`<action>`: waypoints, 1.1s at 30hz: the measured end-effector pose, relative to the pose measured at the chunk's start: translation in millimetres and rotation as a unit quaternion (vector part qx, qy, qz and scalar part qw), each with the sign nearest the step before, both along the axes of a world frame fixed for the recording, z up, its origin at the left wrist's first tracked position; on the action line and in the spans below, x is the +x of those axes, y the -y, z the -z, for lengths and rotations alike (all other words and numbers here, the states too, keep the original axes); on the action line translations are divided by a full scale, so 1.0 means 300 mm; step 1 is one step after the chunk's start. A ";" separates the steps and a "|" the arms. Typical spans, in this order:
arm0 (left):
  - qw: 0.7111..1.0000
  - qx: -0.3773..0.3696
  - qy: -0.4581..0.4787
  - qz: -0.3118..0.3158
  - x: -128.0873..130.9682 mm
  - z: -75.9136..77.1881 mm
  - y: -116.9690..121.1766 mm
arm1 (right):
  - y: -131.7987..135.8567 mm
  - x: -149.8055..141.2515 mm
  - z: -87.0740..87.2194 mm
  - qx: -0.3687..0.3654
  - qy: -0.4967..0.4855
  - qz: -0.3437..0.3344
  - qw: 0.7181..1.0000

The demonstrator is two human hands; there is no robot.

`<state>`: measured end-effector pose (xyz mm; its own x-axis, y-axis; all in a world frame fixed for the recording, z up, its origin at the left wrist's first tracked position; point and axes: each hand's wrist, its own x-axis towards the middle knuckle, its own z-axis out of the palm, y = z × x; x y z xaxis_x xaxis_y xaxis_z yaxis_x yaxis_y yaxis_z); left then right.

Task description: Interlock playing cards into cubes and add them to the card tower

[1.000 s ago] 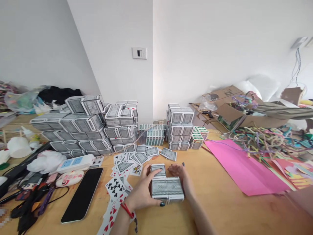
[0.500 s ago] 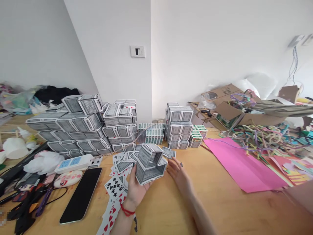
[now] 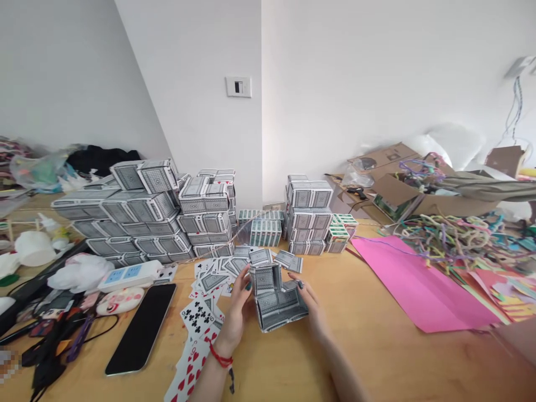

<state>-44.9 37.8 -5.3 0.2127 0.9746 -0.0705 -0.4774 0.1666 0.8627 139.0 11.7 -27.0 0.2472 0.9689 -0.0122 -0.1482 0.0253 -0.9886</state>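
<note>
Both hands hold an L-shaped block (image 3: 276,298) made of grey-backed playing cards just above the wooden table (image 3: 377,357). My left hand (image 3: 235,315) grips its left side, with fingertips at the taller part. My right hand (image 3: 312,310) wraps its right side. Loose playing cards (image 3: 201,312) lie spread on the table to the left of the block, some face up. Large stacks of similar card blocks (image 3: 146,215) stand behind, with another stack (image 3: 307,215) to the right.
A black phone (image 3: 140,329), a white power strip (image 3: 129,276), cables and small clutter sit at the left. Pink paper (image 3: 414,285), coloured strips (image 3: 456,234) and cardboard boxes (image 3: 402,190) fill the right. White walls stand behind.
The card block was lifted off the table in my left hand alone and tilted. Now both hands hold it, lower and more centred, turned so its L shape faces me.
</note>
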 end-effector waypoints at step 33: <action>0.937 0.017 -0.299 -0.182 -0.001 -0.008 -0.004 | 0.045 -0.046 -0.050 0.030 -0.002 -0.108 0.994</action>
<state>-45.3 39.1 -2.8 -0.2016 0.9787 -0.0391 0.0735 0.0550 0.9958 125.1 -1.7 -11.9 0.0333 0.9984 0.0460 -0.1595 0.0507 -0.9859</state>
